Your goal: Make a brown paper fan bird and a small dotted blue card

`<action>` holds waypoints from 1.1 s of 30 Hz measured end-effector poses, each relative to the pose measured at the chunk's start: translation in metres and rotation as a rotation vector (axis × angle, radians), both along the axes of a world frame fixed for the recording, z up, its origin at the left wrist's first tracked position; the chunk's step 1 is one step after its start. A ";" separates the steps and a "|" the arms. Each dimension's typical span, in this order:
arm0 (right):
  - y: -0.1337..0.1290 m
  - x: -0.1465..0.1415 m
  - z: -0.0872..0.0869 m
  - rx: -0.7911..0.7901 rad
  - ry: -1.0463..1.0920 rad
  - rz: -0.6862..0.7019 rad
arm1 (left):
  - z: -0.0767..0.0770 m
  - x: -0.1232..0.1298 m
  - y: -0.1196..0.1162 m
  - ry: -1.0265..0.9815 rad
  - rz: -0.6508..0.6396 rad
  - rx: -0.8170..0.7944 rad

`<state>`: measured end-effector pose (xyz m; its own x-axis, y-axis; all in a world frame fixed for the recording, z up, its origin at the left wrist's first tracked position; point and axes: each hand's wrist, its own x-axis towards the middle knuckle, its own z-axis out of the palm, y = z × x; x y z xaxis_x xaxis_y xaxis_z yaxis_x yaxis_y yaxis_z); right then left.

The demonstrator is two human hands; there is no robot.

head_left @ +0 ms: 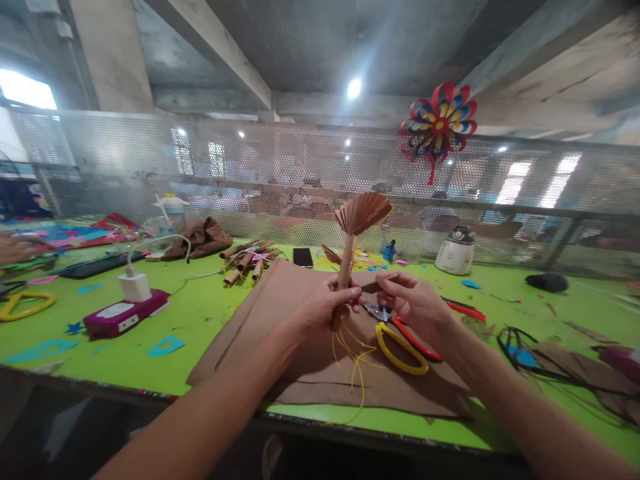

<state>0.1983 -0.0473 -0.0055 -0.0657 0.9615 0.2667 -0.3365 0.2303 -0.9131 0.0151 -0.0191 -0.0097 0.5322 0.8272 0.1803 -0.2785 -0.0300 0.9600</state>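
My left hand [327, 303] is closed around a brown paper tube [347, 263], held upright, with a pleated brown paper fan [364, 213] spread at its top. Between the thumb and fingers of my right hand [410, 300] is a small folded brown paper piece [371, 288], which reaches toward the tube's lower part. Thin yellow strings [361, 373] hang below the tube. Under both hands lies brown paper [310, 373]. Scissors with yellow handles [403, 360] and pliers with red handles [417, 343] rest on it beside my right hand.
On the green table [190, 320] stand a purple power strip [125, 313] with a white plug, several brown tubes [250, 260], a phone [303, 257] and a white container [455, 252]. Another person's hand [17, 248] shows far left. A perforated screen [300, 160] lies behind.
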 end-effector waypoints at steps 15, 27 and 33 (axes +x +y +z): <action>-0.005 -0.006 0.006 0.076 0.013 -0.174 | -0.006 0.007 -0.007 -0.028 -0.075 -0.072; -0.003 0.002 0.008 0.117 -0.056 -0.240 | -0.008 0.011 -0.009 -0.008 -0.176 -0.017; -0.003 0.000 0.005 0.155 -0.090 -0.282 | -0.006 0.012 -0.013 0.005 -0.178 0.022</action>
